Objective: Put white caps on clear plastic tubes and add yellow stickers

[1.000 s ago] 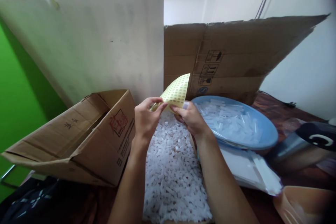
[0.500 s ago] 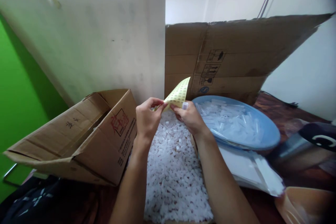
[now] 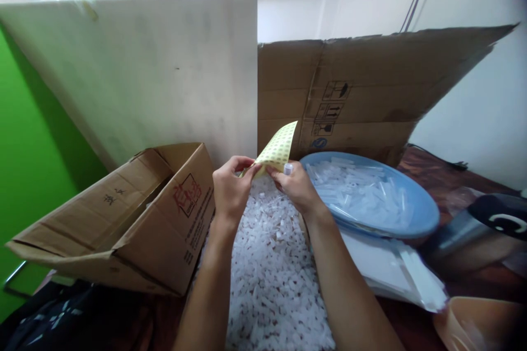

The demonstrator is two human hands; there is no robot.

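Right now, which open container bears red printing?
The cardboard box left of the left hand, red characters on its outer side; the blue basin and orange container show none.

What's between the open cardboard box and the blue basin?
In the head view: a heap of small white pieces, with the left hand and right hand holding a yellow sheet above it.

Left forearm [image 3: 209, 279] and right forearm [image 3: 352, 279], both bare, extend forward from the lower edge of view and converge. Left hand [image 3: 230, 189]: thumb and index finger pinched together. Right hand [image 3: 300, 187]: thumb points leftward, gripping; other fingers curl beneath, partly hidden. Thumb tips just beside each other.
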